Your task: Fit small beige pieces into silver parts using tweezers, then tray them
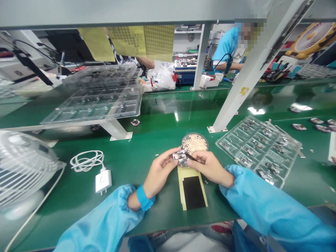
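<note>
Between the fingertips of my left hand (161,171) is a small electronic module (181,157) with silvery metal parts. My right hand (208,166) pinches dark tweezers (191,157), whose tip reaches the module's upper right side. Just beyond both hands stands a round dish (194,142) full of tiny cream-coloured and dark pieces. Under my hands lies a yellowish sheet (181,185) with a black rectangle (194,192) on it. The finer parts of the module are too small to make out.
A clear compartment tray (283,164) with several modules lies to the right. At left are a white fan (23,168), a charger (103,180) with coiled cable, and stacked clear trays (97,105) on a raised shelf. A slanted post (236,80) rises ahead; a co-worker (225,45) sits beyond.
</note>
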Demonstrator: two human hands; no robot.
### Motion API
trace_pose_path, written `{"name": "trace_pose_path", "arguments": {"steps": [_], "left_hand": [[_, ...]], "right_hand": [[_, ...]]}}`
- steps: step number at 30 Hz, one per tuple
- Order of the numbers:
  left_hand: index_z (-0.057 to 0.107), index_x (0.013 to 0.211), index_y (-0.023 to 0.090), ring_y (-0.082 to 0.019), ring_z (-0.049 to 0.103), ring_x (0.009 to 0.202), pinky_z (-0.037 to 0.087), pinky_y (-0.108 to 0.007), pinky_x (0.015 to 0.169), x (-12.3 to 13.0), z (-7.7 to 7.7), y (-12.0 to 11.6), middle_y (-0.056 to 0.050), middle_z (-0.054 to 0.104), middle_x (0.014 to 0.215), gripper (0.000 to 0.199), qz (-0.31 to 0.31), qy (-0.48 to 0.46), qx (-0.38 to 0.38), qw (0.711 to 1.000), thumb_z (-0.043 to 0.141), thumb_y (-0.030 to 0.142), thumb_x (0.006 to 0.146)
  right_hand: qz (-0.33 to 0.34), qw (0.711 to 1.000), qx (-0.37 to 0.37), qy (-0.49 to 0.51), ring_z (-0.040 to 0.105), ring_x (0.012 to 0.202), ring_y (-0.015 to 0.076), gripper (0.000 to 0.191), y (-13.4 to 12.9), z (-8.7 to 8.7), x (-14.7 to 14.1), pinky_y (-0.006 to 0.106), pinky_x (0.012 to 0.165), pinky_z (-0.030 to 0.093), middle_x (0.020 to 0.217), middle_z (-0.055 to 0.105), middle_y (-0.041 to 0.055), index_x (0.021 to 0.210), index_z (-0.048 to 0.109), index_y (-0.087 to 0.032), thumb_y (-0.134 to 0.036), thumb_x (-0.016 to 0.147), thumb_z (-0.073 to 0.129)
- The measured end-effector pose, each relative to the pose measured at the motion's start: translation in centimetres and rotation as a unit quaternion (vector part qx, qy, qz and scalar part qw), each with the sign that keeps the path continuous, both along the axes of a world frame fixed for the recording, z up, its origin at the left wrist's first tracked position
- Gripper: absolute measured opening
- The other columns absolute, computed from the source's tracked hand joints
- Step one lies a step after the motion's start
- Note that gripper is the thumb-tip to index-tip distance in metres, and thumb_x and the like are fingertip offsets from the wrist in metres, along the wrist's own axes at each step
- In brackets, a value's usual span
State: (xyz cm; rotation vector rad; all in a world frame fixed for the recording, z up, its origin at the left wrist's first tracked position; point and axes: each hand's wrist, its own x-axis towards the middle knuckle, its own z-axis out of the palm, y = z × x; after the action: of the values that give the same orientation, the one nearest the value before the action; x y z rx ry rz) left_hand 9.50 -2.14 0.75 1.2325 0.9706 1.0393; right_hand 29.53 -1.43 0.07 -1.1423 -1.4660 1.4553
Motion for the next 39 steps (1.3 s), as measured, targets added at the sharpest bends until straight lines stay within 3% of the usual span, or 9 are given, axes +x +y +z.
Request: {"name": "trace_pose_path", "arguments": {"steps": [4,8,15,21,30,39], "left_hand": [[0.056,0.137,0.019,-0.022,0.063,0.106,0.049,-0.032,0.092,0.1,-0.5,-0.2,-0.010,0.068,0.123,0.058,-0.025,-0.030,-0.006,0.999,0.067,0.016,0.080],[0.055,0.136,0.016,-0.021,0.063,0.101,0.050,-0.031,0.086,0.0,-1.1,-0.2,-0.012,0.068,0.116,0.056,-0.028,0.029,0.009,0.999,0.067,0.018,0.082],[0.060,0.132,0.019,-0.013,0.053,0.074,0.044,-0.025,0.067,0.1,-2.1,-0.3,-0.008,0.067,0.103,0.049,0.013,0.148,0.077,0.986,0.069,0.025,0.084],[0.061,0.131,0.019,-0.012,0.047,0.068,0.042,-0.024,0.064,0.2,-2.0,-0.3,-0.005,0.066,0.095,0.050,0.019,0.157,0.081,0.984,0.071,0.027,0.083],[0.061,0.131,0.020,-0.012,0.048,0.070,0.043,-0.023,0.064,0.2,-2.3,-0.1,-0.006,0.067,0.098,0.049,0.021,0.162,0.087,0.983,0.071,0.028,0.083],[0.064,0.128,0.018,-0.012,0.050,0.066,0.046,-0.024,0.064,0.1,-2.6,-0.1,-0.005,0.069,0.093,0.047,0.037,0.192,0.103,0.975,0.071,0.031,0.083]], "right_hand": [[-0.006,1.000,-0.022,0.007,0.048,0.054,0.0090,0.041,0.0,0.3,-0.3,0.022,0.051,0.037,0.063,0.059,-0.0016,0.078,0.066,-0.015,-0.055,0.075,0.075],[-0.018,0.999,-0.030,-0.008,0.046,0.053,0.0086,0.043,0.1,0.3,-0.5,0.022,0.049,0.035,0.059,0.056,-0.0028,0.076,0.066,-0.014,-0.057,0.074,0.076],[-0.013,0.999,-0.025,-0.019,0.041,0.051,0.0069,0.041,0.0,0.1,-0.3,0.021,0.049,0.030,0.057,0.052,-0.0043,0.072,0.063,-0.013,-0.052,0.079,0.073],[-0.008,0.999,-0.032,-0.011,0.044,0.054,0.0084,0.040,0.0,-0.1,-0.3,0.022,0.051,0.032,0.061,0.055,-0.0024,0.076,0.066,-0.012,-0.051,0.078,0.074],[-0.004,0.999,-0.039,-0.001,0.047,0.056,0.0097,0.041,0.2,-0.3,-0.3,0.023,0.053,0.034,0.064,0.059,-0.0006,0.076,0.066,-0.013,-0.054,0.077,0.074],[-0.020,0.998,-0.051,-0.034,0.041,0.050,0.0082,0.043,0.2,0.1,-0.4,0.022,0.048,0.029,0.056,0.052,-0.0032,0.071,0.064,-0.013,-0.055,0.076,0.072]]}}
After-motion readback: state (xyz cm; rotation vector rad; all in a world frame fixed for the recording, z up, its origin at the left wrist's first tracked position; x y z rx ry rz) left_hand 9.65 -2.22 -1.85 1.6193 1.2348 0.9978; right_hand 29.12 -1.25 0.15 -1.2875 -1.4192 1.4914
